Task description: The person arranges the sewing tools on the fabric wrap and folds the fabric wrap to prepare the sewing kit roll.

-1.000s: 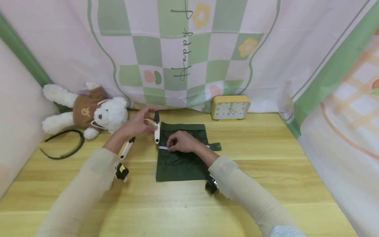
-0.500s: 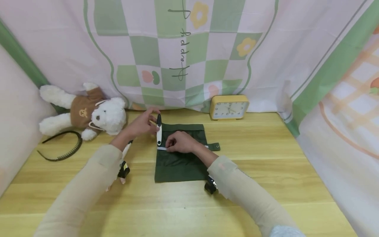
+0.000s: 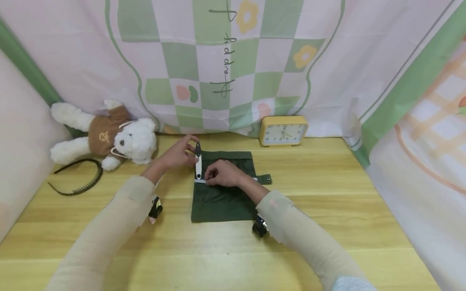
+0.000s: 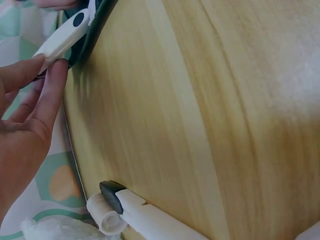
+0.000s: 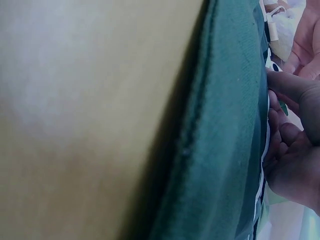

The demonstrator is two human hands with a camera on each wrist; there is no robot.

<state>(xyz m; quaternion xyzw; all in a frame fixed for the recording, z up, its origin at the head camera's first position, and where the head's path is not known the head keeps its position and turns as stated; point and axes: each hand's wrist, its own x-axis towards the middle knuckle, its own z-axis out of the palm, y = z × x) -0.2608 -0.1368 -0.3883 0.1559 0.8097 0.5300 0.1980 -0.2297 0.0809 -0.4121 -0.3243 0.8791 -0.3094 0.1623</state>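
Observation:
A dark green cloth roll (image 3: 218,208) lies spread on the wooden table, with a narrow white band (image 3: 200,181) across it and a snap tab at its right. My left hand (image 3: 178,152) pinches a slim white tool with a black end (image 3: 198,166) between thumb and fingers. The tool stands over the cloth's left edge, its lower end at the band. In the left wrist view the tool's white body shows a dark oval spot. With curled fingers, my right hand (image 3: 225,173) pinches the band just right of the tool.
A second white tool with a black end (image 4: 150,215) lies on the table beside a small white cylinder (image 4: 105,214), mostly behind my left forearm in the head view. A plush dog (image 3: 109,133) and black headband (image 3: 87,178) lie left. A yellow clock (image 3: 283,131) stands behind.
My left hand has moved slightly right and down, bringing the white tool from beside the cloth to over its left edge at the band. My right hand has stayed in place.

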